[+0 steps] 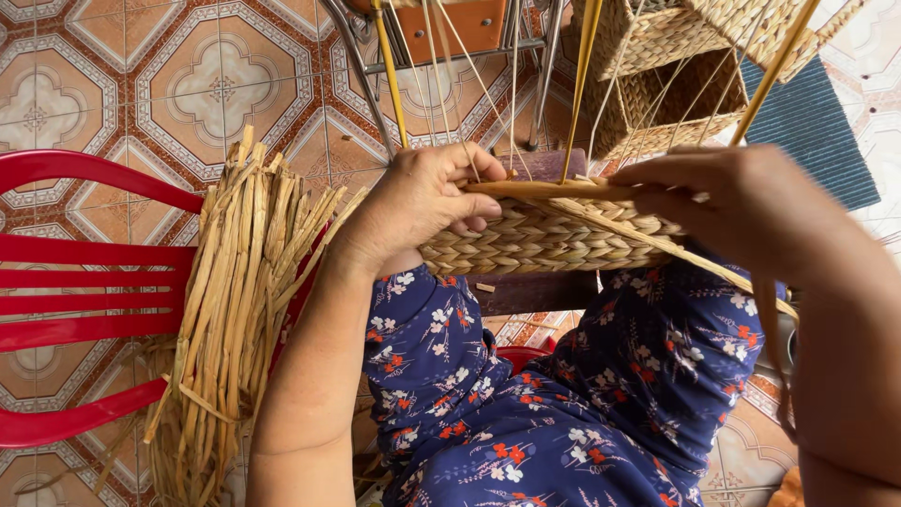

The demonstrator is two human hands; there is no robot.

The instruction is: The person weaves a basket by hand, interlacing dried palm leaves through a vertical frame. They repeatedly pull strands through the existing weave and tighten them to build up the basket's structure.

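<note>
Left hand (427,202) gripping half-woven straw basket (544,235); right hand (741,202) pinching a strand (657,239). Tan, plaited rows. Straw bundle (235,310) on red chair (84,291) alongside.

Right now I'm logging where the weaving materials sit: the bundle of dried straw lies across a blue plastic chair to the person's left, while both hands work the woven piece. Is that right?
Not quite: the chair is red, not blue, as the head view shows. The bundle of dried straw does lie across it to the person's left, and the left hand and right hand both work the woven piece.

Two hands (422,202) (741,207), perhaps two finished baskets (671,84), one red chair (84,282)
</note>
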